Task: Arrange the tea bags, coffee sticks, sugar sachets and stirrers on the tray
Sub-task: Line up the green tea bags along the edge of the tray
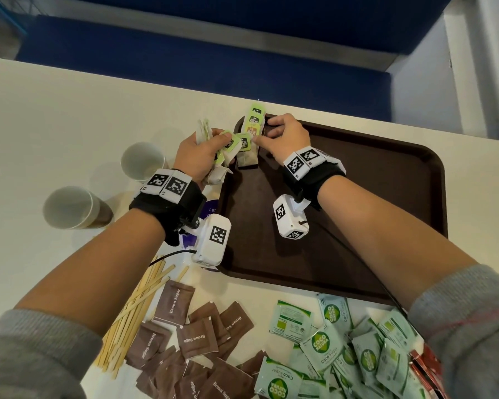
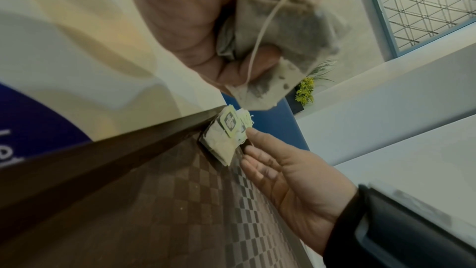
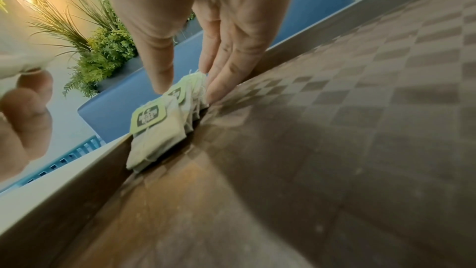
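Gripping bunch of tea bags [image 1: 213, 156], left hand [image 1: 198, 156] hovering beside tray [image 1: 386, 226]; right hand [image 1: 285, 136], fingers straight, pressing overlapped row of tea bags [image 3: 165, 121] lying in tray's far-left corner.

Cream table [image 1: 55, 116] with brown tray [image 1: 386, 226], two paper cups [image 1: 69, 207], stirrers [image 1: 133, 309], sugar sachets [image 1: 196, 338].

Right hand [image 3: 195, 27] reaching down, thumb and straight fingers [image 3: 221, 80] set either side of a row of tea bags [image 3: 165, 125] with green tags. Tea bags overlapped along the raised rim in a corner of the brown checkered tray [image 3: 335, 129]. Left hand [image 3: 23, 121] blurred at the frame's left edge. Green potted plant [image 3: 103, 52] beyond the counter.
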{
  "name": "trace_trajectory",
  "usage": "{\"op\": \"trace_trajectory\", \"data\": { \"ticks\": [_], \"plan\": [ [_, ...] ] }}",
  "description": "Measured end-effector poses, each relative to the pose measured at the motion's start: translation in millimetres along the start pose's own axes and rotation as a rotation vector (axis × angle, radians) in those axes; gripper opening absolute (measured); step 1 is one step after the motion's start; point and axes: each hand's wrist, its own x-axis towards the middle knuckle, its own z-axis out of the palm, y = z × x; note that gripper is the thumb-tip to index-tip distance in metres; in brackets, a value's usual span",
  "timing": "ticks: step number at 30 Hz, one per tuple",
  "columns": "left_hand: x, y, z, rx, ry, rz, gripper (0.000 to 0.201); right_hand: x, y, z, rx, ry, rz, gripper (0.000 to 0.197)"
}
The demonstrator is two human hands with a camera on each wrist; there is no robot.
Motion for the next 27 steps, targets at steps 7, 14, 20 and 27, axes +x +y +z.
{"op": "trace_trajectory", "data": {
  "ticks": [7, 14, 20, 27],
  "plan": [
    [-3, 2, 0, 0.002, 0.008, 0.004, 0.01, -19, 5, 6, 0.063, -0.157, 0.07, 0.032],
    [-3, 2, -2, 0.018, 0.018, 0.007, 0.009, -20, 8, 17, 0.145, -0.151, 0.162, 0.032],
    [-3, 3, -2, 0.035, 0.017, 0.001, 0.009, -20, 6, 14, 0.123, -0.128, 0.153, 0.034],
    [-4, 2, -1, 0.035, 0.013, 0.002, 0.01, -21, 6, 21, 0.07, -0.127, 0.143, 0.035]
  ]
}}
